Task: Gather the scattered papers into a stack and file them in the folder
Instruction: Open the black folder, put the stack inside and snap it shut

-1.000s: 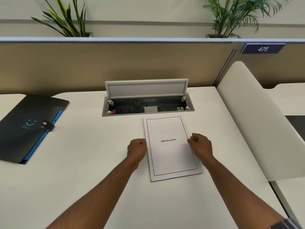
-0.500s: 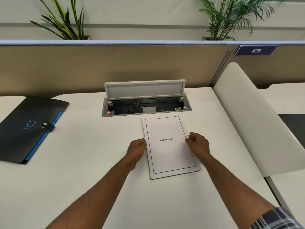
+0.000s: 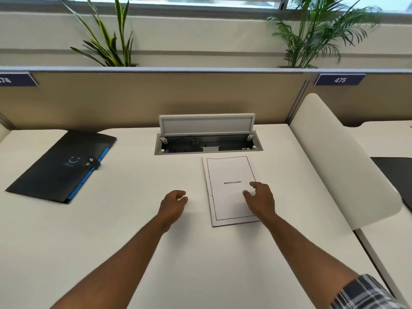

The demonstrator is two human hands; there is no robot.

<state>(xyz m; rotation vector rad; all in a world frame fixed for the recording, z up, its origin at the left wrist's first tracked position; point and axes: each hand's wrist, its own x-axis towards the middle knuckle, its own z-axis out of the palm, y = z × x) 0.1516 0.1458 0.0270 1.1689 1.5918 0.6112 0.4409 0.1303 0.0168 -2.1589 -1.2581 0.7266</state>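
The stack of papers [image 3: 229,190] lies flat on the white bench [image 3: 124,219], just in front of the open cable tray [image 3: 208,144] set into the bench surface. The top sheet carries a thin rectangular border and the word "BIBLIOGRAPHY" at its centre. The edges of the stack appear aligned.

The right hand [image 3: 259,200] is over the right half of the stack, fingers spread and loosely curved, holding nothing; whether the palm touches the paper cannot be told. The left hand [image 3: 172,202] is over bare bench to the left of the stack, apart from its left edge, fingers loosely curled and holding nothing.

The folder [image 3: 60,167] lies closed at the far left of the bench, well apart from the stack. It is black with blue inner edges showing along its right side, and a strap with snap fasteners crosses that edge.

A tan partition [image 3: 156,99] runs behind the bench, with two potted plants above it. A number plate reading "475" [image 3: 340,80] is mounted at the upper right.
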